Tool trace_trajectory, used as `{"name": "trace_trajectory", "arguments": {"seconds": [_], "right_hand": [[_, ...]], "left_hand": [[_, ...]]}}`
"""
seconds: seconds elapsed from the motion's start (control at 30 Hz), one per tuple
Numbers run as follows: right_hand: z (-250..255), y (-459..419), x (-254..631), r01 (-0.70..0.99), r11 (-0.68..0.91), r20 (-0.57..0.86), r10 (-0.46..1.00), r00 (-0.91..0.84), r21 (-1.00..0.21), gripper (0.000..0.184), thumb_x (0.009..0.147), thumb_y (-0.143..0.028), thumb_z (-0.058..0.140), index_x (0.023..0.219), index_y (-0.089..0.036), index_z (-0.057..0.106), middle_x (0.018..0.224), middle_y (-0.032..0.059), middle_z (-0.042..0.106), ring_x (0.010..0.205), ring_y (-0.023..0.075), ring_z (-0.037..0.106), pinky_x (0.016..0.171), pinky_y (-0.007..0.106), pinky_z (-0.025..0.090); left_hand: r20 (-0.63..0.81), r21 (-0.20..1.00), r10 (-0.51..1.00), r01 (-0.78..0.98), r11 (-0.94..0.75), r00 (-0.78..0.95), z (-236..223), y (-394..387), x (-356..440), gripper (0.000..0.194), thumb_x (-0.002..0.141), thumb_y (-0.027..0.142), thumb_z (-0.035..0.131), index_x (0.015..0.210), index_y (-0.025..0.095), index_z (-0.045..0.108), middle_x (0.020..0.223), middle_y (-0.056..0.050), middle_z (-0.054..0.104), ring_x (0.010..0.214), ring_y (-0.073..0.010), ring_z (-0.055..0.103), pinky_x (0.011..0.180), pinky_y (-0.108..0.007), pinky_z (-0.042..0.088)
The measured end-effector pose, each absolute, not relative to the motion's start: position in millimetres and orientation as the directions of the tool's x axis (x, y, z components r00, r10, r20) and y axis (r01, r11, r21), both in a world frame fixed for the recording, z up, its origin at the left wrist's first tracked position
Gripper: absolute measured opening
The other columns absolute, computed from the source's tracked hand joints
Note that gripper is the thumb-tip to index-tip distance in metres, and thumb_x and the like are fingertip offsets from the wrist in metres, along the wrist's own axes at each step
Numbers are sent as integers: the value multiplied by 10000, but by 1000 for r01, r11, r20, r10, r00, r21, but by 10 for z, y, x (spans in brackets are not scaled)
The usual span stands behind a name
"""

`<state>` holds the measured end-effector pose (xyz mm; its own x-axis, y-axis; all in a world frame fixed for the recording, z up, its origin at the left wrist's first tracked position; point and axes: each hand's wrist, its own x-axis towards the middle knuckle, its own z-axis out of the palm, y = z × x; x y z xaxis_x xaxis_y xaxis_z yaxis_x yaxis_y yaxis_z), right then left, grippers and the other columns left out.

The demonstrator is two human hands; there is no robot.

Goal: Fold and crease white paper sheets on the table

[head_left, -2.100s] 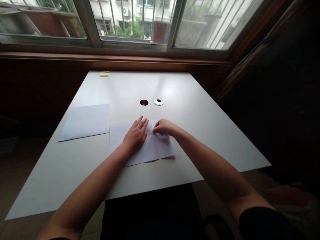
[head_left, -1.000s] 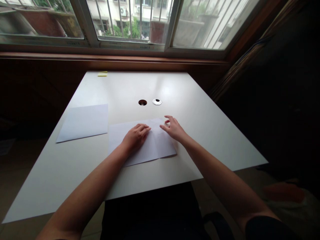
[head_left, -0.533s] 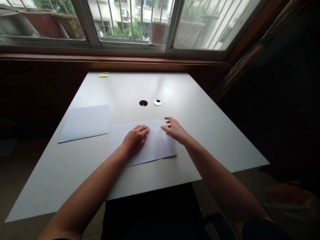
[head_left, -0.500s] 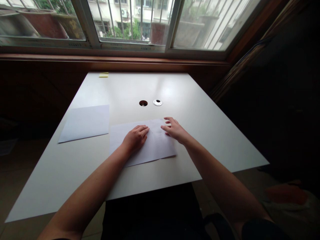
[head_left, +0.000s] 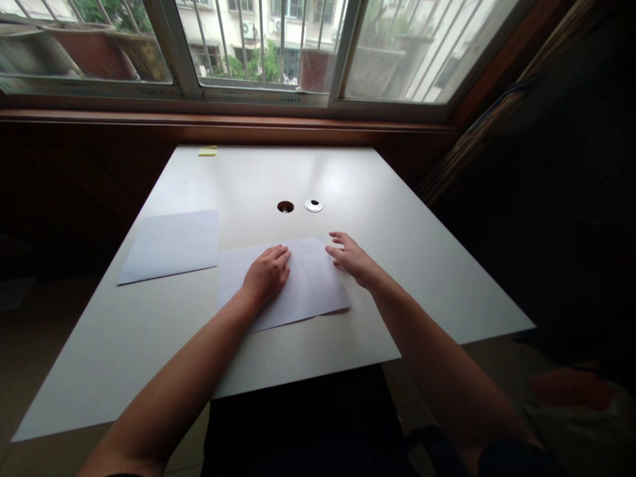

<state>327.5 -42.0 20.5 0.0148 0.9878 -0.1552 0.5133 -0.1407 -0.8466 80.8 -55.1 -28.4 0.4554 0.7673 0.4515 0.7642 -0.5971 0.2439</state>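
A white sheet of paper [head_left: 311, 285] lies in front of me on the white table [head_left: 397, 212], its near right corner slightly uneven, as if in layers. My left hand [head_left: 268, 273] rests flat on the left half of this paper, fingers stretched out toward the far right. At the paper's right edge is my right hand [head_left: 352, 258], its fingers apart and nothing visible between them. Whether its fingertips touch the sheet I cannot tell. To the left lies white paper [head_left: 171, 245], apart from both hands.
Beyond the paper, the tabletop has an open round hole [head_left: 285, 207] and a silver ring-shaped cover [head_left: 313, 206]. A yellow sticky-note pad [head_left: 207, 151] sits at the far left edge. Behind the table run a wooden sill [head_left: 238, 120] and barred windows.
My left hand has slid slightly left over the paper. My right hand has shifted a little to the right, toward the paper's edge. The papers look the same.
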Motion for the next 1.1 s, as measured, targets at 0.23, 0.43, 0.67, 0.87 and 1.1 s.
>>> {"name": "trace_trajectory", "arguments": {"seconds": [0.23,0.43,0.67,0.87,1.1], "right_hand": [[274,-380,3240,284,-287,-299,954,-1,-915,595,840,-494,615,1371,-283,451,1444,123,449,1051,219,592,750,308,553],[91,-312,3276,341,-208,-199,978,61,-917,689,789,-465,658,1395,-237,420,1064,58,635,770,170,598,641,283,498],[-12,-392,3279,670,23,54,998,26,-742,543,840,-291,579,1366,-215,467,807,-20,622,787,177,607,764,291,450],[-7,-458,3296,720,41,56,998,-2,-693,525,848,-235,563,1362,-223,459,802,-18,631,762,176,613,752,284,442],[-17,-449,3320,723,27,42,999,3,-690,524,835,-220,563,1349,-232,463,790,-27,626,747,169,610,736,277,438]], "left_hand": [[465,242,767,769,-591,443,-300,-542,796,353,916,134,498,1238,127,645,1299,-119,626,1249,-255,540,1101,-430,466],[449,214,715,712,-668,535,-253,-549,793,365,915,159,529,1263,149,638,1310,-116,621,1245,-252,539,1109,-436,457],[425,169,686,693,-701,590,-251,-538,807,362,932,186,524,1272,145,641,1310,-117,620,1240,-262,540,1113,-451,444],[426,201,694,687,-698,580,-245,-543,816,361,927,181,527,1268,173,646,1304,-113,625,1243,-261,542,1098,-462,458],[437,200,689,685,-701,578,-235,-544,822,359,936,182,516,1271,194,646,1302,-102,626,1238,-261,546,1099,-474,459]]}}
